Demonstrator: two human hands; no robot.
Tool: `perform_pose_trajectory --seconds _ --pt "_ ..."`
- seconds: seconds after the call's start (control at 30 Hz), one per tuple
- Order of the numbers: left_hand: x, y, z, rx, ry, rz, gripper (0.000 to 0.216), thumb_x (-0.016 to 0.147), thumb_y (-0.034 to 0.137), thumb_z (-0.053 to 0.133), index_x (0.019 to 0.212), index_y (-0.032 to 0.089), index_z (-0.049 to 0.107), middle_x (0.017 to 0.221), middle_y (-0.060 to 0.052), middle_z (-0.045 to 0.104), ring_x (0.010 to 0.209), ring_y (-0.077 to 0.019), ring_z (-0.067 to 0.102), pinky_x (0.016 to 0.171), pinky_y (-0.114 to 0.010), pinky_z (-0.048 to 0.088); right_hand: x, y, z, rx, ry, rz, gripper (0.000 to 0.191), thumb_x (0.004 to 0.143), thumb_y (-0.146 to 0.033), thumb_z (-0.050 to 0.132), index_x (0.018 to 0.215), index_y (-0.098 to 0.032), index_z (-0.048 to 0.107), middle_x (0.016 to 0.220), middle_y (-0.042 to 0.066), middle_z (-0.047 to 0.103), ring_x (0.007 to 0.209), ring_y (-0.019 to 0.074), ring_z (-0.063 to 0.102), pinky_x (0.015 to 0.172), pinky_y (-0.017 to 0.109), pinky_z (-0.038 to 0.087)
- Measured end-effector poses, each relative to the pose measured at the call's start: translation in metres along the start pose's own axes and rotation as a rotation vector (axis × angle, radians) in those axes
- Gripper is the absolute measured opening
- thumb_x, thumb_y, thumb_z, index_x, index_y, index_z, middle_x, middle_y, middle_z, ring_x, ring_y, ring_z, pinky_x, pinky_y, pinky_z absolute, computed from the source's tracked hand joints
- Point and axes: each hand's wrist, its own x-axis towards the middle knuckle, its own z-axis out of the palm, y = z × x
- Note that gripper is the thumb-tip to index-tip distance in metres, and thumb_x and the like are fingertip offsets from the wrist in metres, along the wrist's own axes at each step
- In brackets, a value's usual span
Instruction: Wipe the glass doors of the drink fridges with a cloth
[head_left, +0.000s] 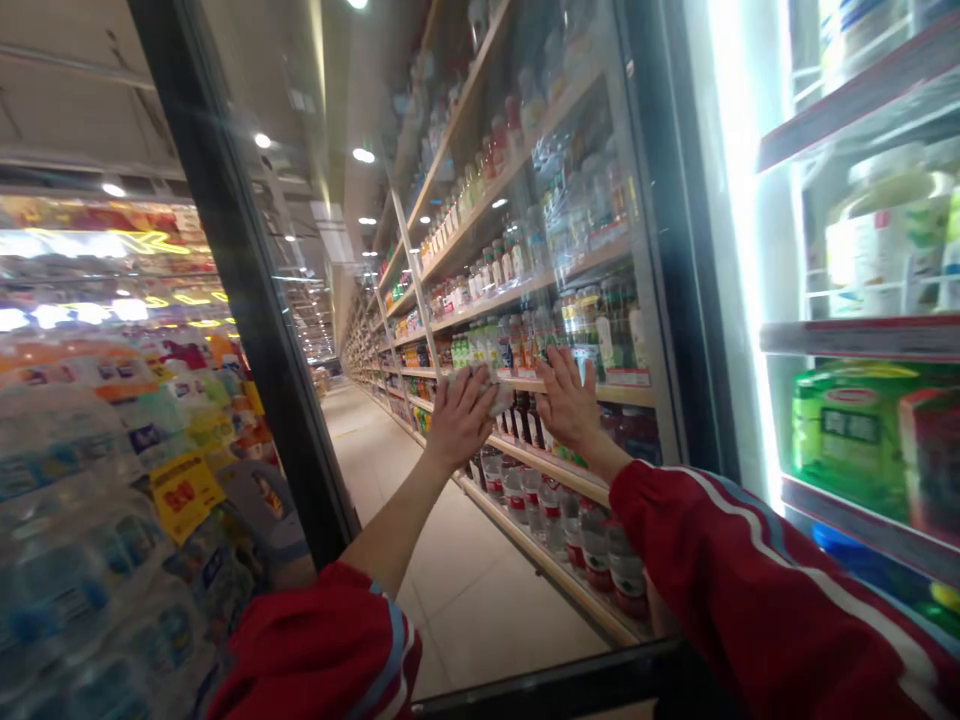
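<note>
Two in all: found the left hand (pixel 459 418) first, then the right hand (pixel 568 400), both laid, as far as could be judged, against the pane of a glass door (pixel 352 200) framed in black. Saw the left with fingers fanned and angled upward, opened wide, with no firm hold visible; noticed a pale patch (pixel 496 393) beside it, but could not tell cloth from reflection. Saw the right spread likewise, wrapped around nothing visible. Located the door mid-view, directly before both palms, between stacked goods and a lit cooler (pixel 739 200).

Judged best done, on the left, with a flat palm and steady wrist; on the right, with matching, even pressure, fingers well off the frame and sleeve clear of the cooler's shelves.

Counted, from the left: one yellow sign (pixel 187 495) among bottle packs (pixel 67 590) too blurred to number; one red left sleeve (pixel 322 640); one door; through the pane or mirrored in it, one long run of shelves (pixel 551 470) with bottles past counting; one red right sleeve (pixel 735 560). Counted last, inside the cooler: three label rails (pixel 862 337), one green pack (pixel 840 430), two pale bottles (pixel 874 235), the second partly hidden, and one red box (pixel 930 450) cut off by the view's edge.
</note>
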Motion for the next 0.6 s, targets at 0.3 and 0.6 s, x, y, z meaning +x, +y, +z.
perform_pose_trajectory --seconds 0.3,0.6 --pt "0.002 -0.008 0.001 0.037 0.068 -0.19 0.046 0.085 0.035 0.049 0.128 0.019 0.048 0.143 -0.013 0.037 0.139 -0.025 0.017 0.113 -0.046 0.007 0.0 0.002 0.002 -0.005 -0.005 -0.003 0.053 0.087 -0.03 0.037 0.139 -0.018 0.034 0.147 0.011 0.031 0.139 0.0238 0.016 0.111 0.053 0.009" --pt "0.0 -0.022 -0.005 -0.021 0.033 -0.145 0.046 0.084 0.034 0.049 0.129 0.023 0.047 0.144 -0.01 0.036 0.139 -0.0215 0.018 0.114 -0.043 0.007 0.001 0.001 -0.001 0.011 -0.026 0.002 0.052 0.087 -0.028 0.037 0.138 -0.017 0.034 0.146 0.011 0.032 0.139 0.0238 0.015 0.111 0.053 0.007"
